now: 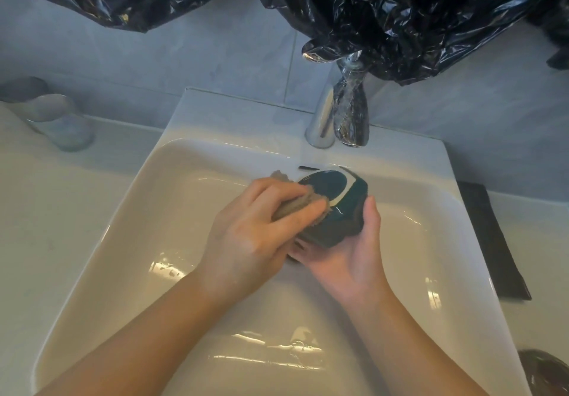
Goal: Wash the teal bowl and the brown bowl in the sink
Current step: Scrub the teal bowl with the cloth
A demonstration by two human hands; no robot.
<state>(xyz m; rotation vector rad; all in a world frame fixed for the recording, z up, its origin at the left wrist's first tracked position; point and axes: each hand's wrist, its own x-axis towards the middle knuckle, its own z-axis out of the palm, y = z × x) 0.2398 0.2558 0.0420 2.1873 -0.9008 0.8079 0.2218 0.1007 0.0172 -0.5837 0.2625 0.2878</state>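
While the right hand cradles the one tilted teal bowl from below, thumb pressed against its side, the left hand curls its fingers round one tan cloth at the bowl's rim. They work in the back half of the sink, below the faucet, with open basin nearer the person. One brown bowl sits on the counter beside the right rim.

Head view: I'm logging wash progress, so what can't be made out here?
Head view only:
teal bowl: near side hidden by left hand, cloth and right hand.
brown bowl, if that is it: cut off at the lower right corner.
tap: top hidden under black plastic.
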